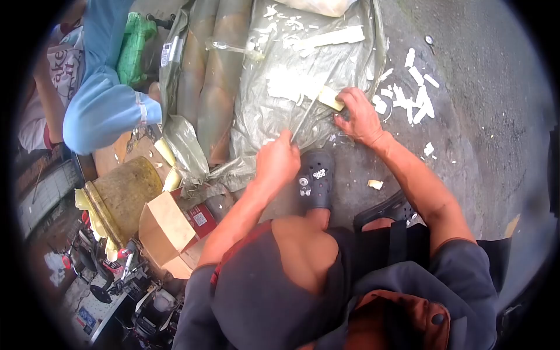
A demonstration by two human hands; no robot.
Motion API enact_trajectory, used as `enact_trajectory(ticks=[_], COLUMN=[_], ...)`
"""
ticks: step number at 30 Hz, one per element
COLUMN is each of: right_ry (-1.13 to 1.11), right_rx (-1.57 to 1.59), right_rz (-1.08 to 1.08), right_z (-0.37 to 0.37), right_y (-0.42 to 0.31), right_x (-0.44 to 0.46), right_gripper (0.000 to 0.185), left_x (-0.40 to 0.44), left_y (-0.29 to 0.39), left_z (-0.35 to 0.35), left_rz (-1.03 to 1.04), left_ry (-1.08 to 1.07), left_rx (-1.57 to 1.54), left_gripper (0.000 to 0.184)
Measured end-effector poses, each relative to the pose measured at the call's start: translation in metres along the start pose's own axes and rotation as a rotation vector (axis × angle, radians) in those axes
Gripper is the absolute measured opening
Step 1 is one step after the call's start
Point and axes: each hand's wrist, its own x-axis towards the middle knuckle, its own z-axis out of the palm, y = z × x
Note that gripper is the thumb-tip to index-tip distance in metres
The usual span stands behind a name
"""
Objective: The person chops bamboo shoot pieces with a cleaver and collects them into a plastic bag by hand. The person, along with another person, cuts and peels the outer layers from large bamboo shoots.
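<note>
Well left of the left hand (pixel 277 158), a person's blue-clad leg (pixel 104 114) is noted. The left hand is closed in a fist on a thin, straight metal blade (pixel 304 121), slanting forward-right. The pale-yellow, block-shaped piece (pixel 330 98) lies forward-right of that fist, long axis running rightward and slightly back; blade contact cannot be confirmed. The right hand (pixel 363 118), nearer, has its fingers on the piece's right end, thumb apart. White scraps (pixel 421 105) lie beyond, rightward.
</note>
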Motion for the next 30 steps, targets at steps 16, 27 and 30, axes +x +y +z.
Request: enact_trajectory(ticks=[16, 27, 30], right_ry=[-0.032, -0.079, -0.129], right_rx=[-0.046, -0.053, -0.089], right_rz=[-0.02, 0.005, -0.035], right_z=[0.002, 0.006, 0.003], right_y=[0.0, 0.001, -0.003], right_x=[0.021, 0.015, 0.017], right_gripper=[0.038, 0.032, 0.034], left_x=[0.031, 0.043, 0.071], left_y=[0.013, 0.024, 0.032], left_z=[0.023, 0.008, 0.029], left_rz=[-0.047, -0.02, 0.033], left_ry=[-0.057, -0.109, -0.033], left_rx=[-0.005, 0.005, -0.053], left_gripper=[0.017, 0.018, 0.023])
